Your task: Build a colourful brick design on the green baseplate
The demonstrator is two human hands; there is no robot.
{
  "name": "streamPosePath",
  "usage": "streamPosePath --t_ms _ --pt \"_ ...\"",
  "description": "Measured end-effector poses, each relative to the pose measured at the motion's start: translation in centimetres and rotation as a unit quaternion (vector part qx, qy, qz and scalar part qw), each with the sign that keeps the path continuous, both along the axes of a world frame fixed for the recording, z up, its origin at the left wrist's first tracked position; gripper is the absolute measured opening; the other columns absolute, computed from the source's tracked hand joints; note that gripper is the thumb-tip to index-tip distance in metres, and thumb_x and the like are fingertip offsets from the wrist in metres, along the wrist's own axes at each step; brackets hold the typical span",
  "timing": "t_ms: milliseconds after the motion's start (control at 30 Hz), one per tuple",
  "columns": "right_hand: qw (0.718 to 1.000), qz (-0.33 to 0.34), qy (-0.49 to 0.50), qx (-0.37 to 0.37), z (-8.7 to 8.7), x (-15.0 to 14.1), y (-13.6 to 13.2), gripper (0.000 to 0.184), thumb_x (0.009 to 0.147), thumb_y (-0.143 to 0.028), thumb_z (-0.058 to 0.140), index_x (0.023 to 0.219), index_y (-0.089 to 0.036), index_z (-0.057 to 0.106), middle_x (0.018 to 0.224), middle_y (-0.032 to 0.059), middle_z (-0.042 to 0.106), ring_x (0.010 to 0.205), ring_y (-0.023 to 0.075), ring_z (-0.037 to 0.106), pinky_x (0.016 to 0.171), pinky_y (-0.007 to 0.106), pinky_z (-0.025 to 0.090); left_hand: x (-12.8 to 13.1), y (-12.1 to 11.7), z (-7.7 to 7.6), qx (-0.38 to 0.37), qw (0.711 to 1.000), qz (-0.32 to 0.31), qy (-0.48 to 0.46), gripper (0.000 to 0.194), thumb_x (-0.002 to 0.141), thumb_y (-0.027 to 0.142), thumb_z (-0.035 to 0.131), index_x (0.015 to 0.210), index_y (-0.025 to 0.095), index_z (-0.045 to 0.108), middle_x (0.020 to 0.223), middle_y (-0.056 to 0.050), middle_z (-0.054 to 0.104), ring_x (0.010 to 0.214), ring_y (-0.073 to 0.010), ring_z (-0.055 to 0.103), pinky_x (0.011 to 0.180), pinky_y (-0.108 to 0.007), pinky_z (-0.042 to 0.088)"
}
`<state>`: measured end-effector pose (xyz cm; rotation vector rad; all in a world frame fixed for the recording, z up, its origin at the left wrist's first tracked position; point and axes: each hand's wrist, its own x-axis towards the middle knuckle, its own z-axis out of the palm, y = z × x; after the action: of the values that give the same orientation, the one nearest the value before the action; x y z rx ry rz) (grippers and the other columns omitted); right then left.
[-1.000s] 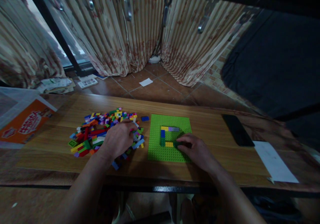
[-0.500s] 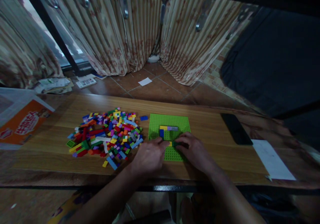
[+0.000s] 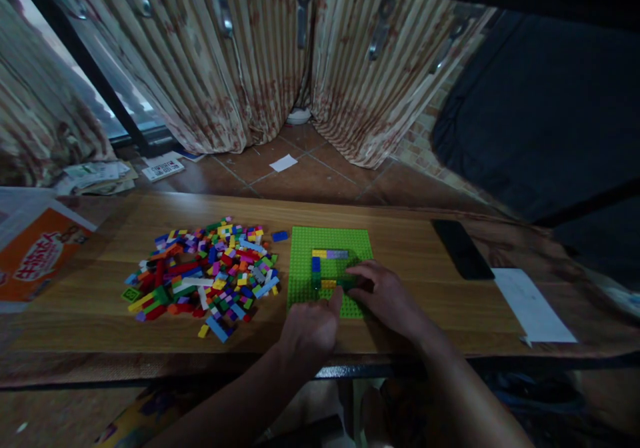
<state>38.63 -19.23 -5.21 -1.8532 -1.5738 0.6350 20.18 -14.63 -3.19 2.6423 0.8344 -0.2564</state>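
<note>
On the light green baseplate (image 3: 330, 237), a row of bricks forms a bracket shape. Its top is a yellow brick (image 3: 319, 254) beside a greyish-purple brick (image 3: 337, 255); a blue brick (image 3: 316, 265) and a dark green brick (image 3: 316, 280) run down the left side. A yellow brick (image 3: 329, 284) lies along the lower row. My right hand (image 3: 385, 298) pinches another dark green brick (image 3: 345, 281) at that row's right end. My left hand (image 3: 310, 328) lies over the plate's front edge, index finger stretched out toward the lower row, other fingers curled with nothing visible in them.
Left of the plate spreads a big pile of mixed bricks (image 3: 200, 275), with a loose blue brick (image 3: 280, 236) between. A black phone (image 3: 463, 249) and a white paper sheet (image 3: 533, 305) lie to the right on the wooden board (image 3: 405, 235). An orange-and-white bag (image 3: 43, 251) sits far left.
My left hand has drawn back toward the front of the plate, uncovering the dark green brick at the lower left. My right hand stays at the row's right end. The view has shifted slightly.
</note>
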Motion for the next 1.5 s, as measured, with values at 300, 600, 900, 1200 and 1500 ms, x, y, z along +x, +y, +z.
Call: streamPosePath --t_ms 300,600,900,1200,1500 --pt "0.999 -0.037 0.021 -0.019 0.3 1.0 -0.3 0.021 0.077 -0.021 0.066 0.097 -0.024 0.073 0.089 0.0016 0.067 0.078 0.0160 0.062 0.072 0.031 0.049 0.1 0.1 -0.1 -0.030 1.000 0.009 0.003 0.060 0.089 0.017 0.039 0.148 0.013 0.033 0.093 -0.013 0.074 0.082 -0.0291 0.072 0.066 -0.038 0.054" --pt "0.999 0.027 -0.014 0.016 -0.4 -0.4 0.1 0.016 0.084 -0.018 0.064 0.094 -0.025 0.074 0.092 0.0037 0.067 0.086 0.0172 0.064 0.081 0.033 0.050 0.2 -0.3 -0.5 -0.020 0.999 0.018 -0.026 0.058 0.086 0.017 0.041 0.143 0.010 0.039 0.083 -0.014 0.074 0.076 -0.0287 0.072 0.062 -0.036 0.053" --pt "0.998 0.030 -0.037 0.029 -0.8 -0.7 0.2 0.016 0.083 -0.013 0.064 0.091 -0.022 0.074 0.087 0.0041 0.068 0.082 0.0171 0.064 0.076 0.032 0.051 0.6 -0.1 0.0 -0.041 0.998 0.033 -0.019 0.056 0.082 0.019 0.044 0.138 0.010 0.045 0.084 -0.014 0.074 0.078 -0.0319 0.072 0.065 -0.040 0.055" --pt "0.998 0.019 -0.026 0.047 -1.2 -0.9 0.1 0.015 0.083 -0.014 0.063 0.090 -0.021 0.074 0.086 0.0048 0.068 0.081 0.0180 0.065 0.076 0.034 0.052 0.7 -0.4 0.1 -0.034 0.999 0.019 -0.009 0.059 0.082 0.017 0.048 0.140 0.008 0.043 0.086 -0.016 0.074 0.083 -0.0279 0.072 0.072 -0.035 0.055" --pt "0.995 -0.056 0.087 0.014 -0.3 1.1 0.1 0.034 0.074 -0.029 0.071 0.107 -0.021 0.070 0.082 0.0016 0.069 0.071 0.0171 0.064 0.068 0.032 0.052 -0.8 1.1 0.5 -0.002 0.991 0.060 -0.122 0.050 0.089 0.024 0.042 0.137 0.014 0.049 0.085 -0.012 0.075 0.073 -0.0247 0.071 0.067 -0.035 0.054"
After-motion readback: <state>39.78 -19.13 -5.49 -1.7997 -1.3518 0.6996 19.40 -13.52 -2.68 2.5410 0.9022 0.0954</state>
